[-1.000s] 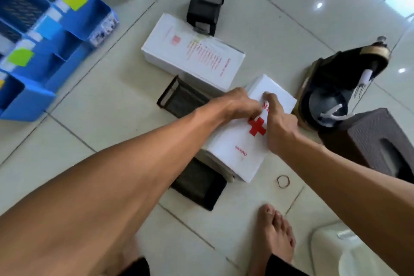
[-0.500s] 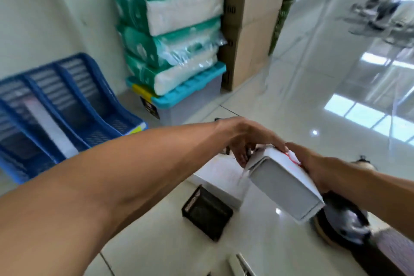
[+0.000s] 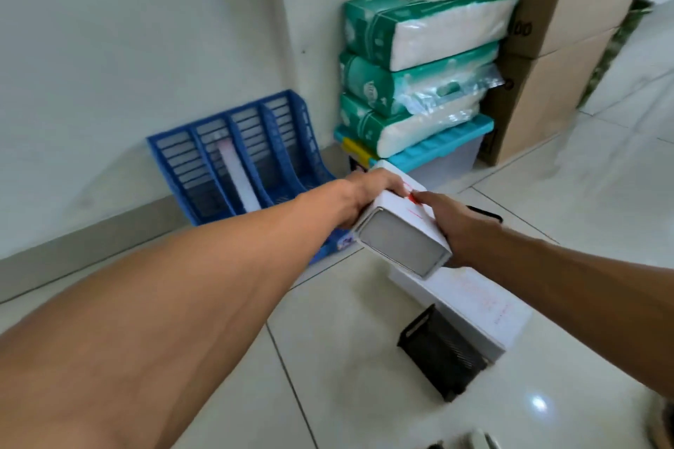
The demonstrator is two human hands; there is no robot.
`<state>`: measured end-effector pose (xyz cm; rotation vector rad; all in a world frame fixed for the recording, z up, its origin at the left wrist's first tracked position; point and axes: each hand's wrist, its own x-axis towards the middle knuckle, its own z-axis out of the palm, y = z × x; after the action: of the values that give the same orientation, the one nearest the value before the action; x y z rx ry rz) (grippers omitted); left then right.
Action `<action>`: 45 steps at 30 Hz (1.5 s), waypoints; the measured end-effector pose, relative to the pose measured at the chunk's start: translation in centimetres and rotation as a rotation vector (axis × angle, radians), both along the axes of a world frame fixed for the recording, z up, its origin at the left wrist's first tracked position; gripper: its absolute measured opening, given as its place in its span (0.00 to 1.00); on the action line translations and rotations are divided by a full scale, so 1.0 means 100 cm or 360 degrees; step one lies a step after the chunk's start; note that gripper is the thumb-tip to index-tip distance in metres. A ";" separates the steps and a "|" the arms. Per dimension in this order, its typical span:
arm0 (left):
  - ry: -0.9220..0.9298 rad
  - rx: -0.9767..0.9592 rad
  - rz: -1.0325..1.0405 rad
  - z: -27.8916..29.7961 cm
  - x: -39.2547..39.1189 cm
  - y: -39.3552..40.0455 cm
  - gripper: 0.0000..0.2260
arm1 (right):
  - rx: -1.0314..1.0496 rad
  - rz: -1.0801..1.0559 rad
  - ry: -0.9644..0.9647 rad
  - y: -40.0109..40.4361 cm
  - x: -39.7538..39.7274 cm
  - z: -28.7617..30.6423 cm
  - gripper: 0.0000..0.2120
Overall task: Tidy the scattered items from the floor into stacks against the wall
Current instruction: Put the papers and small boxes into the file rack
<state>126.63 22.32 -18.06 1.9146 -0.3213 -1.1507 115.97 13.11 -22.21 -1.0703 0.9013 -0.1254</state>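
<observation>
Carrying a white first-aid box (image 3: pixel 399 230) off the floor toward the wall, held between both hands and tilted so one short end faces the camera. Far left: blue file rack (image 3: pixel 233 157) leaning at the foot of the wall (image 3: pixel 127 47), probably parked there as part of the tidy row. Next along: left hand (image 3: pixel 359 199) curled over the box's far-left edge, gripping it from above; fingers on the far side hidden. Box itself up in the air, above the floor tiles, between the rack and the stack behind. Behind and slightly right: three green tissue packs (image 3: pixel 423 62) piled on a blue-lidded storage bin (image 3: pixel 445 153), flush against the wall, with cardboard cartons (image 3: pixel 547 47) beside; likely the stacking zone for the box. Right of the box: right hand (image 3: pixel 461 230) clamped on its other side, thumb on top near the red mark, steadying the weight. Lower right, not yet tidied: a larger white box (image 3: pixel 474 306) flat on the floor (image 3: pixel 364 357) with a black mesh holder (image 3: pixel 437 354) touching its near side
</observation>
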 end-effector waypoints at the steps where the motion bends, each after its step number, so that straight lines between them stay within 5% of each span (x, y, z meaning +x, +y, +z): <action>1: -0.0092 -0.0059 0.0176 0.002 0.008 0.012 0.28 | 0.0079 0.0072 -0.0031 0.012 0.011 0.000 0.13; 8: -0.0336 -0.0099 0.0726 0.019 0.068 0.115 0.27 | 0.0206 0.0502 -0.0202 0.090 0.072 0.008 0.19; 14: -0.0244 0.0212 0.0488 0.052 0.090 0.175 0.08 | 0.0361 0.0723 -0.0349 0.145 0.100 0.013 0.20; 27: -0.0332 0.0225 0.0719 0.037 0.130 0.201 0.11 | 0.0708 0.0487 -0.0287 0.184 0.152 -0.013 0.16; 36: -0.0466 0.0357 0.0532 0.031 0.137 0.190 0.09 | 0.0967 0.0240 -0.0292 0.207 0.154 -0.025 0.13; 45: -0.0549 0.0095 0.0968 0.013 0.144 0.188 0.11 | 0.1030 0.0283 -0.0239 0.202 0.186 -0.022 0.17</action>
<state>141.00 41.15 -16.74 2.0566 0.1178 -0.4351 134.61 33.27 -24.38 -0.5219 0.6382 0.2217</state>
